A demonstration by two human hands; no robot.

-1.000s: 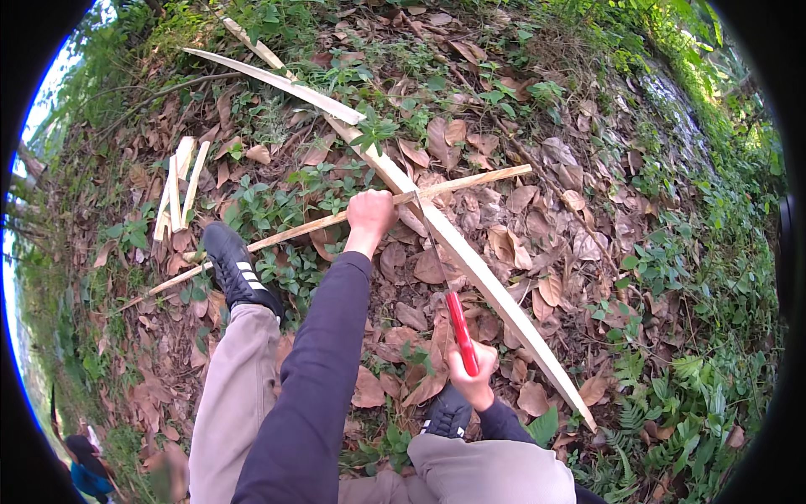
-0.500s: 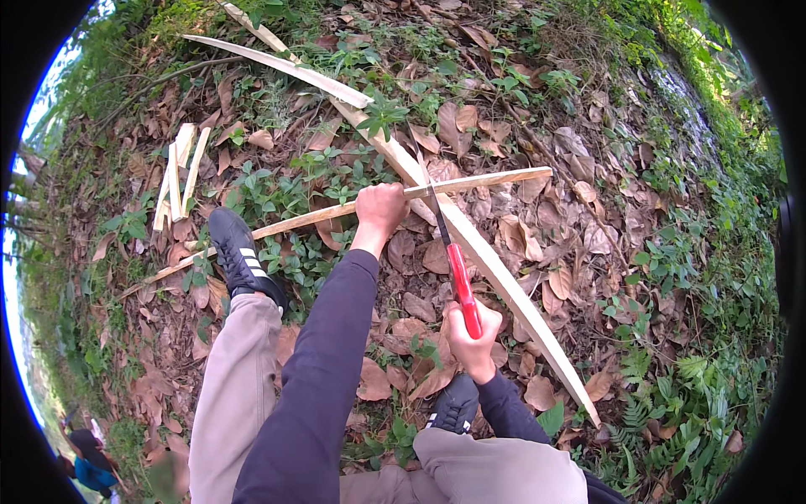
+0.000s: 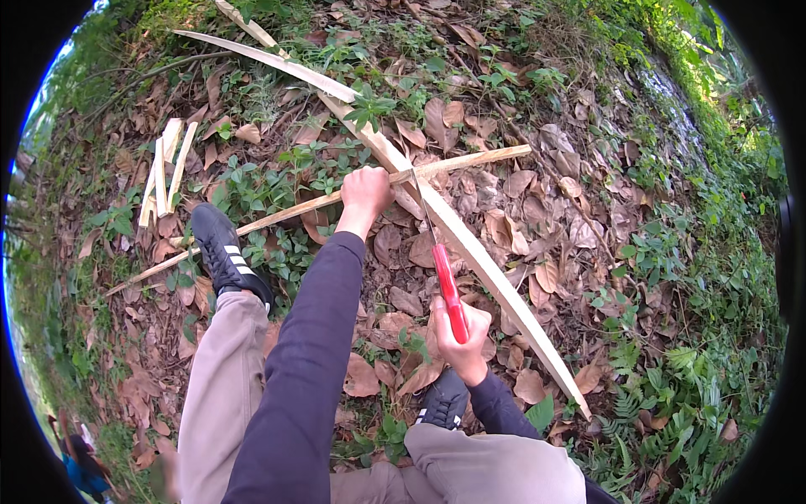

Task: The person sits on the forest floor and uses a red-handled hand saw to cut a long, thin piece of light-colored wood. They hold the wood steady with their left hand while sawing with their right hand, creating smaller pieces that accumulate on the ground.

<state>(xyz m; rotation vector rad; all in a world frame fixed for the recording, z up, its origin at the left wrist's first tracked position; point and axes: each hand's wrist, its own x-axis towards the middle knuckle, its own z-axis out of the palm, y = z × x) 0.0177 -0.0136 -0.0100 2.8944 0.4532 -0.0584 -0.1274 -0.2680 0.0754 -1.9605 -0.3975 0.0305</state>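
Note:
My left hand [image 3: 367, 195] is closed around a thin, pale wooden strip [image 3: 478, 159], pressing it down across a longer, thicker wooden beam [image 3: 495, 275] on the ground. In my right hand [image 3: 464, 343] is the red handle of a handsaw [image 3: 447, 286]. The saw's narrow dark blade lies across the strip just right of my left hand, where strip and beam cross. Past my left foot, the strip's left part runs low over the plants.
My left shoe [image 3: 225, 252] stands beside the strip; my right shoe [image 3: 443, 401] is below the saw. Several short wood pieces [image 3: 159, 178] lie at left. Another tapered strip [image 3: 269, 59] rests at the far end. Dry leaves [image 3: 403, 328] and plants cover the ground. A person [image 3: 82, 466] is at lower left.
The saw has been drawn back toward me relative to the strip. My left hand stays on the strip, which sits slightly farther up the beam. The whole view has shifted a little.

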